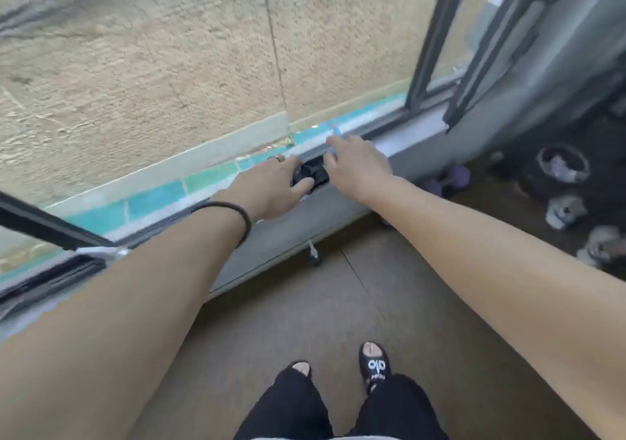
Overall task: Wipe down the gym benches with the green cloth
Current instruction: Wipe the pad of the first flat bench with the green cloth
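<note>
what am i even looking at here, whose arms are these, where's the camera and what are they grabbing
There is no machine here. One camera is worn on a person's head and looks forward and down, so the two bare arms reaching out are the wearer's own, and the feet in black sandals at the bottom are theirs too.

Both hands reach to a grey window sill under a big window. The left hand, with a ring and a black wristband, has its fingers and thumb around a small black object on the sill. The picture is too blurred to say what that object is. The right hand is right beside it, with something pale blue at its fingertips, also unclear.

On the floor to the right lie purple dumbbells and some other gear. No green cloth or bench is in view.
</note>
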Available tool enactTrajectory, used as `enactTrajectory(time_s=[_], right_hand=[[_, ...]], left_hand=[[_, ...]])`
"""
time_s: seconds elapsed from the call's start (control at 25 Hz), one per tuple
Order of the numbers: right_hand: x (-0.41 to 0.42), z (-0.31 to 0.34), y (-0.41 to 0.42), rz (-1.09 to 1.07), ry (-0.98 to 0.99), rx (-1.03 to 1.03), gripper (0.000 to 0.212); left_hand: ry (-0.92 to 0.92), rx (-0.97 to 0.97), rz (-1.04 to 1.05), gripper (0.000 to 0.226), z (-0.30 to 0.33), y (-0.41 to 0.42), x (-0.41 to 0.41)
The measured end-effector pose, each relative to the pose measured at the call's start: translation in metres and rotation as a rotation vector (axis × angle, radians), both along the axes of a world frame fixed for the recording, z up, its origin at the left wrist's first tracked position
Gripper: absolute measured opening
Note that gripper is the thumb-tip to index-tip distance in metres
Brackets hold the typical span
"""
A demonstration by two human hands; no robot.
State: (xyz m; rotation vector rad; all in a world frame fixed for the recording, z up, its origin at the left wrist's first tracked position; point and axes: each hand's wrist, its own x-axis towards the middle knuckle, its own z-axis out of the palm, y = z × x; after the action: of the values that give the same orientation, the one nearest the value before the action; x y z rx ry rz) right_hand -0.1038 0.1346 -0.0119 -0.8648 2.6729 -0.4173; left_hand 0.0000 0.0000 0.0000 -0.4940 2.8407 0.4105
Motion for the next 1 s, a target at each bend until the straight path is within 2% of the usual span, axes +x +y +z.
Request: enactTrajectory(time_s=[0.28,0.48,0.6,0.76,1.0], right_hand=[[0.055,-0.071,0.073,-0.395,-0.067,-0.011,0.041],[0.121,-0.105,0.165,-0.687,-0.145,-0.002,0.040],[0.164,-0.120,0.236,-0.865,-0.166,-0.011,0.040],[0.233,-0.134,0.340,-1.117,-0.195,-0.065,0.039],[0.369,-0.151,0.497,-1.497,-0.176,-0.140,0.038]], left_hand=[[-0.157,0.018,-0.399,0.055,-0.064,0.057,0.009],[-0.240,-0.015,-0.638,0.049,-0.098,0.137,0.031],[-0.263,-0.038,-0.804,0.044,-0.109,0.207,0.046],[-0.294,-0.063,-1.030,0.049,-0.114,0.320,0.081],[-0.318,-0.110,-1.398,0.049,-0.119,0.507,0.178]])
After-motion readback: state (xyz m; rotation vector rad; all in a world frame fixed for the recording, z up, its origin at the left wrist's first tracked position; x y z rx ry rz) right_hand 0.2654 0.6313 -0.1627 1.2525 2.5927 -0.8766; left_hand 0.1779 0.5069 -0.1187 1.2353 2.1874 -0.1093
